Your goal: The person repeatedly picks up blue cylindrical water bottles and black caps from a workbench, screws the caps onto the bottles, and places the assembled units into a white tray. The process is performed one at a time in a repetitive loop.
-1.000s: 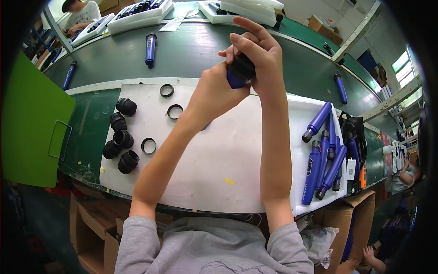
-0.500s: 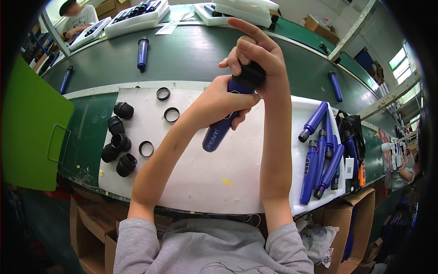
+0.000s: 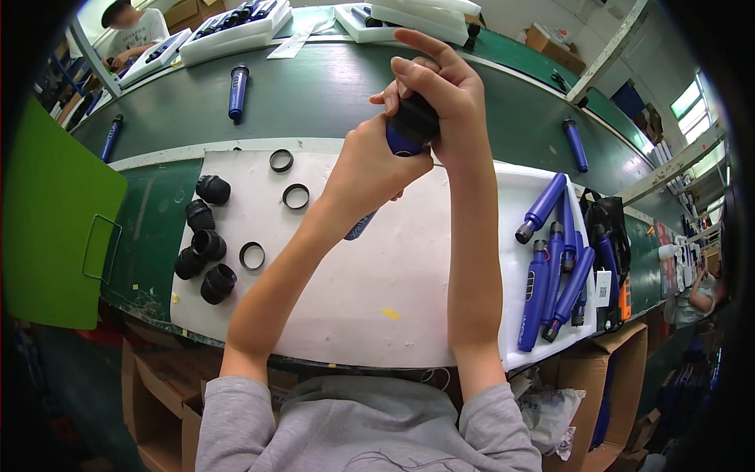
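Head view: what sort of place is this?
Probably a factory assembly line: several similar blue tubes lie in a white tray, loose black fittings are grouped at the left of the worktop, and more blue tubes lie spaced along a dark green surface beyond.

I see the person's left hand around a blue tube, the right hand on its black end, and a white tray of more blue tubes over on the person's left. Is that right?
Not quite: the white tray of more blue tubes lies on the person's right, as the head view shows. The rest stands.
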`<state>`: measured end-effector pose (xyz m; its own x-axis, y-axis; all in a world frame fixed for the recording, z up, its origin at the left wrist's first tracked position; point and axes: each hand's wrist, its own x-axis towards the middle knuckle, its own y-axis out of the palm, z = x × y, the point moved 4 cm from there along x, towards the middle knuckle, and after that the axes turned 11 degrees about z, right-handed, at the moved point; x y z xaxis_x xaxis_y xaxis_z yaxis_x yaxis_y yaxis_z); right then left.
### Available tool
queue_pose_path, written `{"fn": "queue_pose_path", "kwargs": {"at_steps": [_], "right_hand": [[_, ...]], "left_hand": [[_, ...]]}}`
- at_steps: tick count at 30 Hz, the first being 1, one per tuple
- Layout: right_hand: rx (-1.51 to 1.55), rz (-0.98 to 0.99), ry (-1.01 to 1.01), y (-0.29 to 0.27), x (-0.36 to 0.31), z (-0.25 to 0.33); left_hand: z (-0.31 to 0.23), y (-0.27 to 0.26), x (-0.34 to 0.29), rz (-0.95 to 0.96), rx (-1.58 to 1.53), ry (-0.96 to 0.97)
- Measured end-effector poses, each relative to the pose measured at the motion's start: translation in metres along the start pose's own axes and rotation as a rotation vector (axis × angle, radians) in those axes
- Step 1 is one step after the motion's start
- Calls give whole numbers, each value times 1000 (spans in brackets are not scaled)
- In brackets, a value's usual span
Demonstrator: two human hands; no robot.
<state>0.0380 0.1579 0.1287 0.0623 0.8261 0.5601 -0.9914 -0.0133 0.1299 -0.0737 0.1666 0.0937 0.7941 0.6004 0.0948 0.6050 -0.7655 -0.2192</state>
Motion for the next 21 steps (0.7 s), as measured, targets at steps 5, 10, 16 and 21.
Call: {"fn": "queue_pose_path", "kwargs": {"at_steps": [5, 10, 16, 21], "right_hand": [[-37, 64, -8, -1, -1, 10], [-187, -16, -40, -3, -4, 20], [-163, -43, 5, -18, 0, 19], [-263, 13, 71, -24, -3, 22]], "left_hand": [[0, 0, -2, 16, 21, 10], [-10, -8, -6, -42, 135, 174], [-15, -7, -10, -4, 57, 274], [-26, -6, -20, -175, 259, 323]]}}
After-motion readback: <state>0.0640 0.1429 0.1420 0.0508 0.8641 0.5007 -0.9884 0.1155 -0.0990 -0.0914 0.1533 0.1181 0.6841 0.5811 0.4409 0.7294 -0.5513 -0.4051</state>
